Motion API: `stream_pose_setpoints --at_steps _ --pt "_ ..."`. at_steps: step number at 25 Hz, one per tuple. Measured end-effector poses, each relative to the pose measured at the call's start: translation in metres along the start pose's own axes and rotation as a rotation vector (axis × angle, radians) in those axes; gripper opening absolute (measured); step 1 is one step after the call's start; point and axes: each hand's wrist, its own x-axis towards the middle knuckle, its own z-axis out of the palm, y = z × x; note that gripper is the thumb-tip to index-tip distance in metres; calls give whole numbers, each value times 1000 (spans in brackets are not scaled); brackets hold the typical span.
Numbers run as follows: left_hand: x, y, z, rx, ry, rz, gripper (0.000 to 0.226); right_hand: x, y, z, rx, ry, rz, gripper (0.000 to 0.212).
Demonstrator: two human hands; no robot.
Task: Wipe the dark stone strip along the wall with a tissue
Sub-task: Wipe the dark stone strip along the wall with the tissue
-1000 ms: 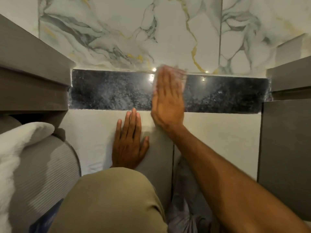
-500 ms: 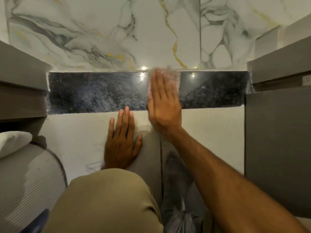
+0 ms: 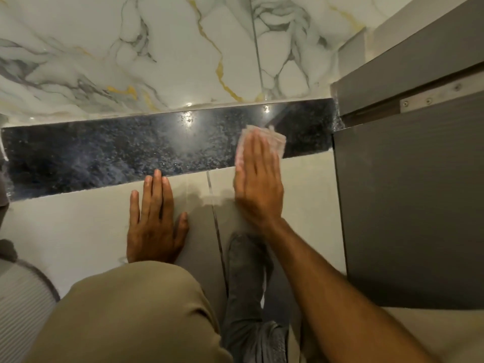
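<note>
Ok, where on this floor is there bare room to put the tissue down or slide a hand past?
Bare pale tile lies between the left hand and the ribbed grey thing, and between the right hand and the grey cabinet. Between the hands it is tight. The dark stone strip is free left of the tissue.

Crumpled white tissue [image 3: 275, 138] lies flat on the glossy speckled dark stone strip [image 3: 131, 155].

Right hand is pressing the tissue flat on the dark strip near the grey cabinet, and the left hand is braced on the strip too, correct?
Not quite. The head view shows the left hand braced flat on the pale floor tile below the dark strip, only its fingertips reaching the edge. The rest stands.
</note>
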Motion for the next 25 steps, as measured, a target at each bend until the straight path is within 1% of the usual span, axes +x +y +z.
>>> stream_pose_setpoints --at_steps 1,2,4,6,8,10,11,13,15,16,18,21,23,25 --pt "1 0 -1 -5 -3 -3 76 5 13 -7 18 6 72 65" --pt "1 1 -2 -11 -4 -5 76 21 27 -11 12 34 183 65" --pt "0 2 -1 -32 -6 -2 77 73 53 -20 -13 110 394 66" --pt "2 2 0 -34 3 -1 77 107 63 -23 -19 127 489 68" --pt "2 2 -1 -29 6 -17 77 89 40 -15 -4 146 565 69" --pt "0 2 -4 -50 -1 -5 77 43 17 -8 3 136 579 68" --pt "0 4 -5 -45 6 2 77 38 17 -7 10 137 553 68" --pt "0 5 3 -25 0 2 77 61 39 -6 19 152 549 67" --pt "-1 3 2 -28 5 17 78 111 67 -19 29 193 626 67" --pt "-1 1 1 -23 6 18 79 127 70 -22 35 201 671 68" --pt "-1 -1 1 -8 -4 11 80 123 55 -20 75 208 711 70" --pt "-2 2 -2 -35 -10 3 80 88 43 -15 53 163 622 73" --pt "-1 3 -3 -25 -6 4 79 100 59 -21 64 169 599 73" --pt "1 3 -3 -18 -2 9 78 124 78 -28 87 210 647 71"
